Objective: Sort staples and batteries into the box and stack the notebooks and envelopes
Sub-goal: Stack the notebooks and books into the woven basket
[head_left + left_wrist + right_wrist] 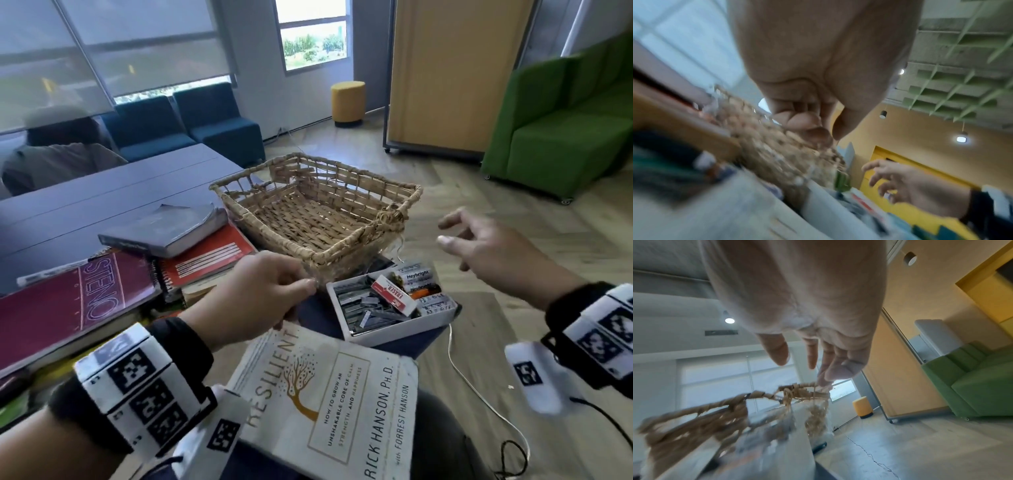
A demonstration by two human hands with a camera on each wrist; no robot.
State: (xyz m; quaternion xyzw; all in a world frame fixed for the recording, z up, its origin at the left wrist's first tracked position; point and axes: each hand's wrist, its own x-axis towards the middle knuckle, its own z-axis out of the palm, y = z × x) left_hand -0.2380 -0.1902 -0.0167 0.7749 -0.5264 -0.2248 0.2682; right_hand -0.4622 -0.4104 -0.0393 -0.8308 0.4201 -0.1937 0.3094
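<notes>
Fingers of the left hand are curled together and pinch the near rim of the wicker basket; the left wrist view shows fingertips bunched on the weave. Fingers of the right hand are spread apart and hold nothing, hovering beside the basket's frayed right corner.

Nearest the person lies 1 white paperback, its far corner under the left hand. Just beyond it sits the white box, touching the basket's near wall. Loose staples fill its left side, batteries its right, and an eraser carton rests across both. To the left, a maroon steno notebook and an orange spiral notebook lie overlapped on the surface, with a grey book on top. No envelopes are visible. Farthest back stands the basket, seemingly empty.

Sorting looks finished, so the step in hand is probably shifting the basket. To do it well, the right hand should take the opposite rim away from the frayed corner, both hands lifting level, since a 1-sided pull could drag the weave against the box and spill staples.
</notes>
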